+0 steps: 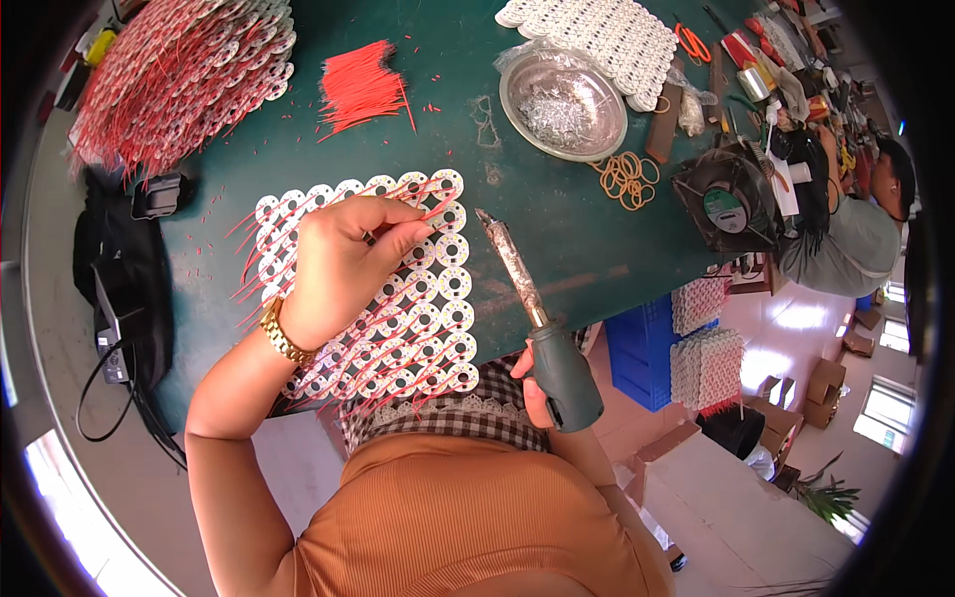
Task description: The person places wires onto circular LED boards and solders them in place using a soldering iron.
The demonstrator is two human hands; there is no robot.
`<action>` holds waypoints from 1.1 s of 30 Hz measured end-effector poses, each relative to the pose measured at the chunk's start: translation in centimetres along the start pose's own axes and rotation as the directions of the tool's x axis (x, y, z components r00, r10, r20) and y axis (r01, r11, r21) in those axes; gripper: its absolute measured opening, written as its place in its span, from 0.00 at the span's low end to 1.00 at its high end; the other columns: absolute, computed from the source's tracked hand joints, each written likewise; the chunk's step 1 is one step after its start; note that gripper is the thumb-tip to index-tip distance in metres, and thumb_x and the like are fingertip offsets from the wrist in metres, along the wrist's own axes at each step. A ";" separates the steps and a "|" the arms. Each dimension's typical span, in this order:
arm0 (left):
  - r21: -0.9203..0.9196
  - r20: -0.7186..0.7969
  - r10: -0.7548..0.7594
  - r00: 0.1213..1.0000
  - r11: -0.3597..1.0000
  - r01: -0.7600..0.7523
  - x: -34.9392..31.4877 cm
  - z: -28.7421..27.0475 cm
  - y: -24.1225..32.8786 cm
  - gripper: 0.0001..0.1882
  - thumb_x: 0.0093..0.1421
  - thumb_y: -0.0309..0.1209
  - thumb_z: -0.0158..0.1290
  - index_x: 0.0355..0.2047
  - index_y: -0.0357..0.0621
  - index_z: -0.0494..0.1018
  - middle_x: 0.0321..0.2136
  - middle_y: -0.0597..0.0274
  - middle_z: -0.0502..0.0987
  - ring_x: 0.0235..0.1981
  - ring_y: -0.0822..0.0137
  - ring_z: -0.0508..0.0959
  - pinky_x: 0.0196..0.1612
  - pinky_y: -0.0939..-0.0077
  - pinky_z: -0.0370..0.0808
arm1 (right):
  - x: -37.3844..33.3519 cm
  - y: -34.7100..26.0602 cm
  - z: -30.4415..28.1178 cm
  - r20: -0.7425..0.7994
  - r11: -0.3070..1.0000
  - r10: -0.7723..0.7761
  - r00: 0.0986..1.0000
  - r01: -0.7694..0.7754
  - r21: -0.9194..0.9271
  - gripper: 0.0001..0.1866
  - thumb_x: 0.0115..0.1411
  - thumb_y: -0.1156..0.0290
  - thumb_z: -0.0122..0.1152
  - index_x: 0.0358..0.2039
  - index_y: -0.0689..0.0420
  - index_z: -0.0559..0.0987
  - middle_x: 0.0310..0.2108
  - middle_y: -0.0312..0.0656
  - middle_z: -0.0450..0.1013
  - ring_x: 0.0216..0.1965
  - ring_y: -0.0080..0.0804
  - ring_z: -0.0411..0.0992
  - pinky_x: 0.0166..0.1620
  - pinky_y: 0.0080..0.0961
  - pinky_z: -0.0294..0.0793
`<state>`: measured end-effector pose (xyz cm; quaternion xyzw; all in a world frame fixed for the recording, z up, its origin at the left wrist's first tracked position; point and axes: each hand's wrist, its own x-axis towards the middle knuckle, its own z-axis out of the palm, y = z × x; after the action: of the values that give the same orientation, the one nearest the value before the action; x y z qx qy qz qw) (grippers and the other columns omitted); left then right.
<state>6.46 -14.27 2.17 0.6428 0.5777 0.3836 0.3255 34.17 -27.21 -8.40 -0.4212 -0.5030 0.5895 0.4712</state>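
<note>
A panel of small round white circuit boards (pixel 464 285) lies on the green table, close to its front edge. Thin red wires run slantwise across many of the boards. My left hand (pixel 338 254), with a gold watch at the wrist, rests over the panel's upper middle. Its thumb and forefinger pinch a red wire (pixel 439 210) by the boards in the top right corner. In my right hand (pixel 535 396) is a soldering iron (pixel 569 373) with a dark grey handle. Its tip (pixel 484 217) points up and left, just right of the panel and apart from it.
Cut red wires (pixel 360 88) lie in a bundle at the back. Wired panels (pixel 189 80) are heaped at far left, white panels (pixel 607 45) at the back right. A metal bowl (pixel 602 119), rubber bands (pixel 627 181) and a fan (pixel 726 204) stand rightward. Another person (pixel 846 239) sits far right.
</note>
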 end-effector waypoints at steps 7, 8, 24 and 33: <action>0.224 0.120 0.192 0.974 0.951 -0.215 -0.2 -0.2 0.9 0.05 0.56 0.22 0.63 0.26 0.36 0.77 0.21 0.59 0.78 0.22 0.69 0.77 0.28 0.74 0.72 | -1.8 0.9 -1.7 0.068 0.928 0.048 0.997 -0.070 0.365 0.25 0.61 0.64 0.59 0.55 0.65 0.70 0.28 0.43 0.75 0.29 0.28 0.71 0.36 0.28 0.71; 0.276 0.137 0.195 0.971 0.934 -0.226 -0.4 -0.2 0.8 0.06 0.56 0.21 0.63 0.25 0.36 0.76 0.21 0.59 0.77 0.22 0.68 0.76 0.28 0.73 0.72 | -1.3 -0.8 -1.3 0.081 0.993 -0.087 0.993 0.092 -0.067 0.26 0.62 0.62 0.60 0.56 0.64 0.70 0.30 0.43 0.74 0.29 0.29 0.71 0.36 0.28 0.71; 0.346 -0.066 0.114 0.991 0.935 -0.084 -2.7 1.8 -1.1 0.06 0.56 0.25 0.61 0.26 0.44 0.74 0.20 0.67 0.73 0.24 0.67 0.71 0.40 0.69 0.63 | -0.1 -5.2 0.8 0.177 0.731 -0.016 0.984 0.132 -0.669 0.11 0.58 0.67 0.61 0.35 0.63 0.78 0.22 0.35 0.71 0.23 0.24 0.69 0.27 0.20 0.67; 0.385 -0.056 0.160 0.986 0.914 -0.127 -2.6 2.1 -1.3 0.08 0.53 0.24 0.62 0.24 0.47 0.72 0.18 0.69 0.71 0.24 0.67 0.69 0.39 0.69 0.62 | -1.9 -2.6 0.7 -0.065 0.727 0.512 0.856 -0.473 -0.498 0.25 0.41 0.62 0.71 0.42 0.57 0.81 0.38 0.43 0.75 0.26 0.38 0.75 0.27 0.30 0.75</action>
<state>7.53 -16.65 -0.26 0.7172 0.6057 0.3145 0.1405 34.18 -29.10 -5.66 -0.6228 -0.5250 0.5594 0.1536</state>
